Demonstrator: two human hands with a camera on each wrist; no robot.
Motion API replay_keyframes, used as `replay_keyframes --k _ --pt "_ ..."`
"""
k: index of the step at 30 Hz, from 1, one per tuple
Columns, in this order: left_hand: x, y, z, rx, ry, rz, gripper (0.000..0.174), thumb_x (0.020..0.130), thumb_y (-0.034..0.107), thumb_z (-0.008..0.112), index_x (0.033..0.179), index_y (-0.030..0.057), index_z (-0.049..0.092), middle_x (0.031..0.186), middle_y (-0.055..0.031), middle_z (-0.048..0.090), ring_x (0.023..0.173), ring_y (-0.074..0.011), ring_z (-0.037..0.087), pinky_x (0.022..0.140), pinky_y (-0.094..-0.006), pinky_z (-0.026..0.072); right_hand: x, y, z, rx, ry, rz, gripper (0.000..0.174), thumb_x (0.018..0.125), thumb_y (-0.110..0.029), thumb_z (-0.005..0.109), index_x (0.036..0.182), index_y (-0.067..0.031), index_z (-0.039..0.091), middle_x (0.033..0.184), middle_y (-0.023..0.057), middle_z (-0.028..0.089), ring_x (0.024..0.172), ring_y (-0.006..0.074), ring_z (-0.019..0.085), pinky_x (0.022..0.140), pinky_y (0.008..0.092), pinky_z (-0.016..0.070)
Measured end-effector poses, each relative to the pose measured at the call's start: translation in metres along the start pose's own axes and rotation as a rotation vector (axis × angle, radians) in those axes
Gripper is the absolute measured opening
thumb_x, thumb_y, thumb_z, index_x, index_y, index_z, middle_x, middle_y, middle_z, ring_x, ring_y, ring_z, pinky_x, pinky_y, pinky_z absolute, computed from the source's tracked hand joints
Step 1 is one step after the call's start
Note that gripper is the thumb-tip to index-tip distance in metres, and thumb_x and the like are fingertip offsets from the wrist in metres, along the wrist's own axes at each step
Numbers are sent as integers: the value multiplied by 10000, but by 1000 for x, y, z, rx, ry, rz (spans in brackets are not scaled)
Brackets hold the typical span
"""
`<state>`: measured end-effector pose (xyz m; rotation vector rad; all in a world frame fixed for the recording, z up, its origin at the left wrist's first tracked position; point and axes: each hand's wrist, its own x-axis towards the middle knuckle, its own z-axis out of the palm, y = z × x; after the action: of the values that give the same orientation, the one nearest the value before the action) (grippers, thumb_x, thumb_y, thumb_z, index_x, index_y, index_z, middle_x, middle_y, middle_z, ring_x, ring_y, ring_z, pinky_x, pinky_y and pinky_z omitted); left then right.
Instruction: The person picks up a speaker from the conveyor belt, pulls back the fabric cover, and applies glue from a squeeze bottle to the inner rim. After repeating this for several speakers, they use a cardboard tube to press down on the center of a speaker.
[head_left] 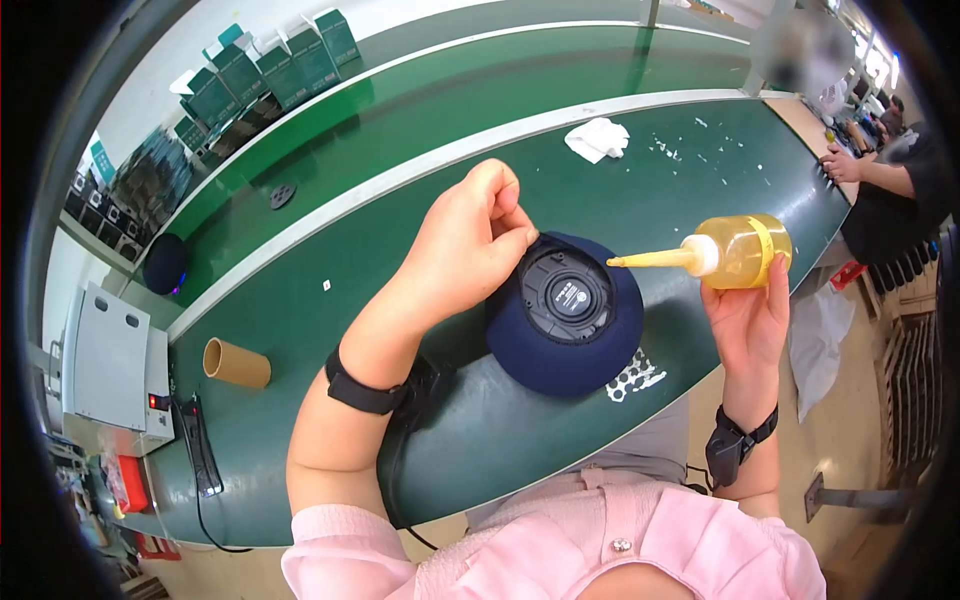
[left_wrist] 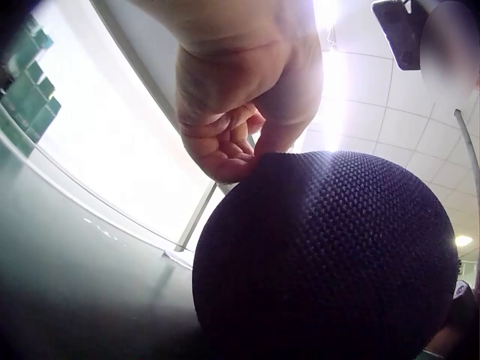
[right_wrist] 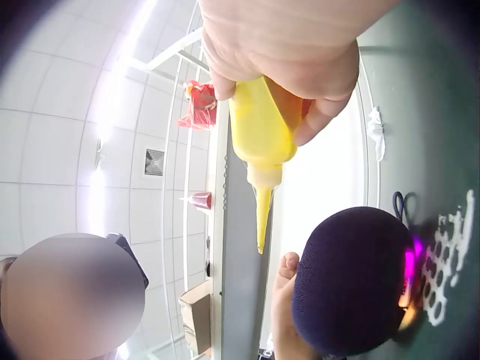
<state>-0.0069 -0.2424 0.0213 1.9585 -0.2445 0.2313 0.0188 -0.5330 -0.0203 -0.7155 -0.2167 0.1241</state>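
A round speaker in dark blue fabric (head_left: 565, 350) lies on the green table, its black underside with a round label facing up. At the fabric's upper left edge, my left hand (head_left: 465, 240) pinches the rim between thumb and finger; the left wrist view shows the fingertips on the cloth (left_wrist: 330, 247). To the right, my right hand (head_left: 748, 315) grips a yellow squeeze bottle (head_left: 745, 250), its long nozzle pointing left toward the speaker without touching it. In the right wrist view the bottle (right_wrist: 262, 131) hangs nozzle down, above and left of the speaker (right_wrist: 349, 281).
White crumpled cloth (head_left: 597, 140) and small white scraps lie at the back. A perforated white sheet (head_left: 635, 378) is beside the speaker. Left stand a cardboard tube (head_left: 237, 363), a grey machine (head_left: 110, 365) and a power strip (head_left: 200, 450). Another person's arm (head_left: 880, 172) rests at the far right.
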Motion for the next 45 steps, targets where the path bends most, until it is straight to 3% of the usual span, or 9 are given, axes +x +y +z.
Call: replay_keyframes --k 12,17,24,27,30,31,33,37,45 --pt "3 -4 -4 -48 -43 -24 282 761 -69 563 830 70 328 720 -77 561 685 -82 497 625 -237 425 -4 3 0 -263 -142 -136 485 936 -332 479 1312 -48 366 1294 130 464 1171 277 489 961 440 429" --pt "3 -6 -4 -64 -45 -34 275 767 -61 566 835 65 331 720 -72 552 690 -86 503 639 -243 432 -22 -5 16 -625 -107 -490 814 726 -355 759 1325 -32 313 1232 132 491 1104 278 534 942 422 442" --pt "3 -5 -3 -33 -36 -31 263 770 -60 566 833 55 338 729 -62 534 704 -87 516 655 -238 452 -24 -13 64 -980 -495 -599 983 716 -351 764 1374 -31 108 1278 215 436 1129 351 509 951 437 442" --pt "3 -6 -4 -37 -39 -24 266 768 -63 570 831 54 339 729 -58 529 706 -86 519 651 -236 455 -22 -11 64 -760 -759 -648 829 764 -316 722 1362 -55 210 1277 253 433 1133 389 500 932 462 451" --pt "3 -7 -4 -38 -43 -22 271 764 -64 574 831 53 338 726 -53 520 703 -84 520 651 -236 459 -33 -30 85 -816 -823 -85 468 815 -274 603 1205 -47 478 1181 252 492 1067 373 551 891 447 477" --pt "3 -7 -4 -29 -46 -24 274 763 -65 576 831 52 338 722 -50 516 701 -83 520 652 -237 460 -29 -31 91 -817 -826 -87 468 815 -274 603 1205 -47 478 1181 252 492 1067 373 551 891 447 477" --pt "3 -5 -4 -11 -42 -22 276 761 -66 577 830 52 337 718 -49 515 701 -82 522 652 -237 461 -20 -27 107 -1285 -1393 -856 388 799 -336 634 1166 -296 515 1114 177 508 1045 365 555 877 429 499" --pt "3 -4 -4 10 -35 -6 274 760 -70 572 828 51 337 713 -50 519 708 -80 527 652 -237 462 -29 -27 142 -1537 -1710 -804 393 823 -292 587 1204 -314 493 1104 111 533 976 338 584 788 377 534" --pt "2 -3 -3 -5 -53 -21 263 764 -74 555 825 54 333 719 -50 516 706 -80 531 657 -239 463 -37 7 148 -1463 -1458 -979 400 793 -251 569 1182 -205 486 1047 135 550 952 310 569 823 388 497"
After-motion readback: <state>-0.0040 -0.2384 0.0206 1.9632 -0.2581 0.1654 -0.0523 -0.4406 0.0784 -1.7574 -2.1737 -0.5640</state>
